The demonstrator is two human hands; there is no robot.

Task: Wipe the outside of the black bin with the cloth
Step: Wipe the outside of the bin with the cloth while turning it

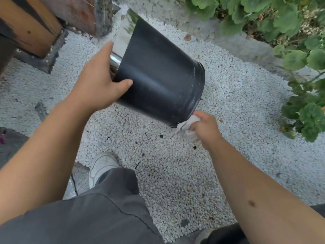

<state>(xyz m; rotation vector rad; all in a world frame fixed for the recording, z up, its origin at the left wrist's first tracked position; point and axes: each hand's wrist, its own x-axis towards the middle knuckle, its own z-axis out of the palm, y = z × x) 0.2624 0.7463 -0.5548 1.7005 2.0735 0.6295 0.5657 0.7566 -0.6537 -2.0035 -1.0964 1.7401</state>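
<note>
Nearest me, grey trousers (98, 213) and a white shoe (100, 166) stand on white gravel (175, 173). My left hand (98, 83) grips the black bin (158, 74) at its chrome rim, holding it tilted. My right hand (204, 128) has its fingers clenched on the white cloth (187, 125), pressed against the bin's lower base edge. Green plants (281, 18) border the right.
</note>
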